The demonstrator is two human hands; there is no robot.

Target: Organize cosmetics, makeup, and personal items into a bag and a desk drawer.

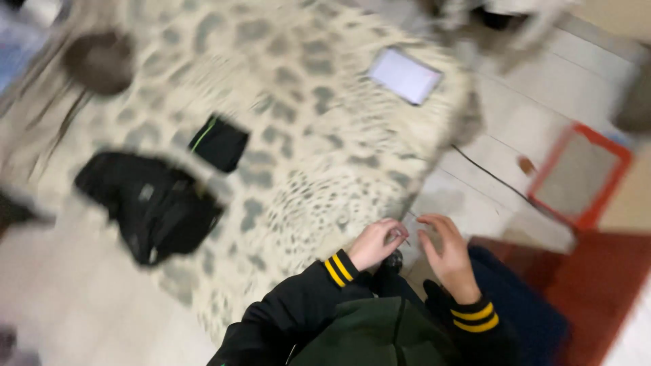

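A thin pin-like thing, too small and blurred to identify, sits pinched between the fingertips of the left hand at the near edge of the spotted blanket, just above the person's lap. The right hand hovers beside it, fingers loosely curled and holding nothing, close to the left but not touching. Both sleeves are black with yellow cuff stripes. The step in hand looks like fine fingertip work on that small item; the next move would likely call for the right fingers to close in and steady it. Farther off lie a black bag, a black pouch and a white card; a red tray rests on the floor.
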